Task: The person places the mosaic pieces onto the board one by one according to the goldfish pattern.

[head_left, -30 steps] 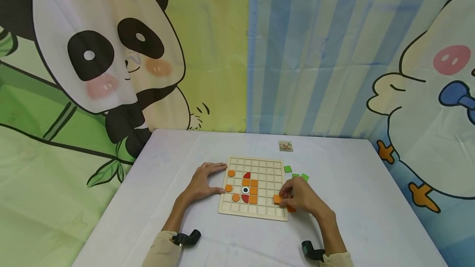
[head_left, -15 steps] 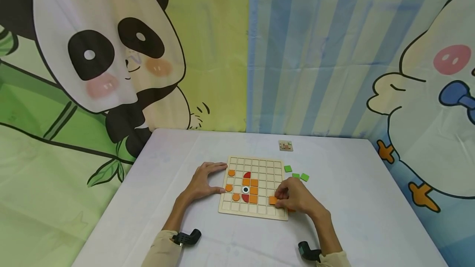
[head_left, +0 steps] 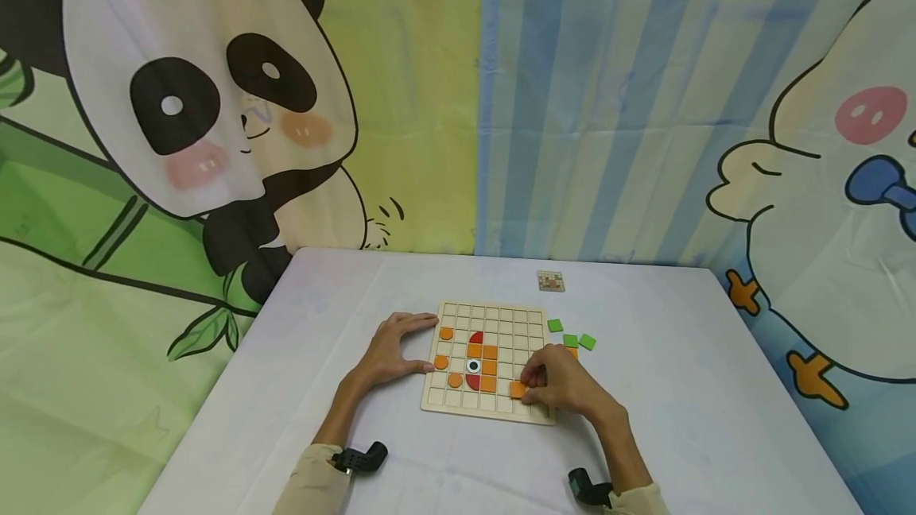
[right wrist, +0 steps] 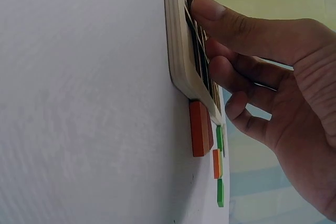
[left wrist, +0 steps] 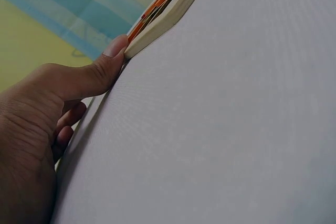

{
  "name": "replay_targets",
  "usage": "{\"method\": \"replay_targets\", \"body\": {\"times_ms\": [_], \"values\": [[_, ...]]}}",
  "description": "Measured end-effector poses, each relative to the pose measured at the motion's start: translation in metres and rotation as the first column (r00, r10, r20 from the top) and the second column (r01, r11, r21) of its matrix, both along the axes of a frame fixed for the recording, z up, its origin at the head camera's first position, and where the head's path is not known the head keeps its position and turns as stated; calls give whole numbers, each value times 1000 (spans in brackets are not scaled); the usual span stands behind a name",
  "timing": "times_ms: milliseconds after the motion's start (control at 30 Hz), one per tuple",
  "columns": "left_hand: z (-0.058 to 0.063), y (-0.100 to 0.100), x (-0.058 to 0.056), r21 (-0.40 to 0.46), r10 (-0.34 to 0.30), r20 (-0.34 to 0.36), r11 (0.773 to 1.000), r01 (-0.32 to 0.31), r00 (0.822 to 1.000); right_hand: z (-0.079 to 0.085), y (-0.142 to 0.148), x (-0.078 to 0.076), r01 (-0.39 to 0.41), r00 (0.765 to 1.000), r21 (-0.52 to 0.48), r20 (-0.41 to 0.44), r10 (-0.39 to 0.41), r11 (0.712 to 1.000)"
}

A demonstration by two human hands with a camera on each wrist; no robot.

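Observation:
A wooden grid board (head_left: 511, 326) lies on the white table. My left hand (head_left: 390, 350) rests along its left edge, thumb and fingers spread; the left wrist view has the thumb (left wrist: 107, 64) against the board's side. With thumb and fingers my right hand (head_left: 568, 381) pinches an orange square tile (head_left: 517, 389) over the lower right cells. Left of it, several orange square tiles (head_left: 489, 367) sit in the grid beside an eye tile (head_left: 474, 366) and two red curved tiles (head_left: 476, 338). Three orange discs (head_left: 455, 381) lie in cells near the left edge.
Green square tiles (head_left: 588, 342) lie right of the board, with an orange tile (head_left: 572, 352) near them. The right wrist view has a reddish-orange tile (right wrist: 198, 129) beside the board's corner. A small patterned card (head_left: 551, 281) lies farther back.
My right hand has moved left over the board with the orange square tile, from the right edge columns inward. An orange tile beside the green ones has come into view. The left hand stays put.

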State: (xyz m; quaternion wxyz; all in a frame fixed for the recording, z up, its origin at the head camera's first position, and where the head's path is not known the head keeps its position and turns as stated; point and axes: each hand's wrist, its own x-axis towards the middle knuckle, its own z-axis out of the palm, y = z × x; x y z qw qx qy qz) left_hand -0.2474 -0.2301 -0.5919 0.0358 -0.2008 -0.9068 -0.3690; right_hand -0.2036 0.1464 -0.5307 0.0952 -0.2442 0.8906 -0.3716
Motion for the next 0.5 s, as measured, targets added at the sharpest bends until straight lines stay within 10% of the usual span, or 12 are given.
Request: {"method": "replay_targets", "body": {"times_ms": [500], "values": [[0, -1, 0, -8, 5, 9, 1000, -4, 1000, -2, -10, 0, 1, 1000, -6, 2, -1, 1000]]}}
